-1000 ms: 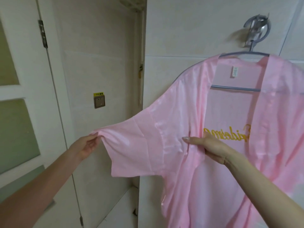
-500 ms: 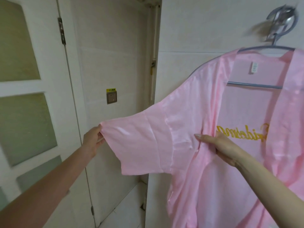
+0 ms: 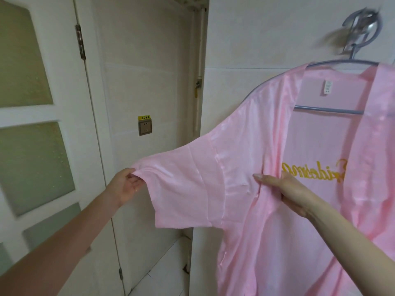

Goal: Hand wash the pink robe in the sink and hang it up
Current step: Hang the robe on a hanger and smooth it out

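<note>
Hanging step, likely: pink robe (image 3: 245, 159) on hanger (image 3: 329, 110), sleeve pinched by left hand (image 3: 126, 186), front gripped by right hand (image 3: 286, 189); next, probably smoothing, then releasing.

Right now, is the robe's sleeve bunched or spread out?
Spread out. The left hand pinches the sleeve at its end, holding it stretched sideways off the hung robe.
</note>
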Demonstrator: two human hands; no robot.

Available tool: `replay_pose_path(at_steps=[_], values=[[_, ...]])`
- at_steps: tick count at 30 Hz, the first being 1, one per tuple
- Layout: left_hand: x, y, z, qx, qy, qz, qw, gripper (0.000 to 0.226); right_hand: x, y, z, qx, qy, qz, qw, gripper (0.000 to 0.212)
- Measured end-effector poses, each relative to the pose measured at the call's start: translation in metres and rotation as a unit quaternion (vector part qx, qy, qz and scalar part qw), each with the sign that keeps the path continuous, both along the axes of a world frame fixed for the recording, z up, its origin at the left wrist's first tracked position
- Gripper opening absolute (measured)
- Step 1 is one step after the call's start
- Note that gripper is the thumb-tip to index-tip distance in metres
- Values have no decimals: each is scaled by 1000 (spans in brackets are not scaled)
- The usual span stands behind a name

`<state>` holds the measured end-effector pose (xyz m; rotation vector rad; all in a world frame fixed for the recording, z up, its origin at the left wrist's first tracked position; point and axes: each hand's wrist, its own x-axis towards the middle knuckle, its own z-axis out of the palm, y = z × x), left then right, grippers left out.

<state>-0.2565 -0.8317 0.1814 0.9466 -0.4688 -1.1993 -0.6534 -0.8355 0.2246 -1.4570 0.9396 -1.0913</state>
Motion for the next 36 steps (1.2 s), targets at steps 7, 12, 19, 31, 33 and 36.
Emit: replay_pose_path(at_steps=[7, 12, 19, 31, 33, 36], values=[[-11, 15, 13, 32, -68, -185, 980, 63, 5, 6, 5, 7, -8, 13, 1000, 7], [-11, 18, 15, 39, -77, -167, 982, 39, 2, 16, 16, 33, -22, 74, 996, 41], [14, 10, 7, 51, -69, 91, 992, 20, -12, 17, 32, 9, 57, 81, 995, 50], [30, 12, 34, -52, -182, 4, 982, 48, -32, 40, 33, 5, 101, 129, 987, 49], [28, 12, 32, -37, -221, 10, 975, 52, -34, 41, 35, 30, 92, 119, 988, 23], [35, 9, 29, -19, -233, 11, 972, 55, -37, 43, 39, 5, 157, 33, 987, 6]])
